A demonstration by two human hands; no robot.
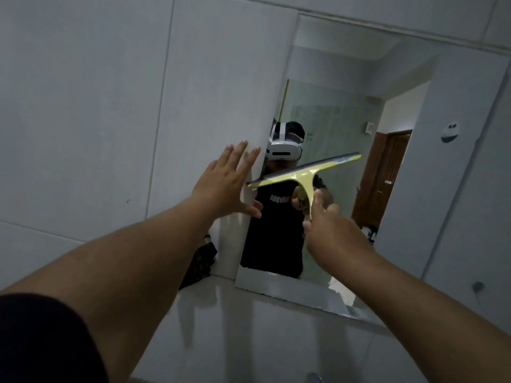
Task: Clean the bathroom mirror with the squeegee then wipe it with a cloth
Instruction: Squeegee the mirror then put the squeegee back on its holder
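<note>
Spread flat with nothing in it, the left hand point(226, 181) braces on the tiled wall point(83, 120) at the mirror's point(345, 78) left edge. Beside it, the right hand point(329, 225) grips the yellow squeegee point(304, 172) by its handle, blade slanted across the glass. That tilt risks uneven pressure and streaks; the left end could catch the mirror's edge. No cloth is visible.

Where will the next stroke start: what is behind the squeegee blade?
Behind the yellow squeegee is the mirror, showing the person's reflection. The glass directly under the blade is covered.
</note>
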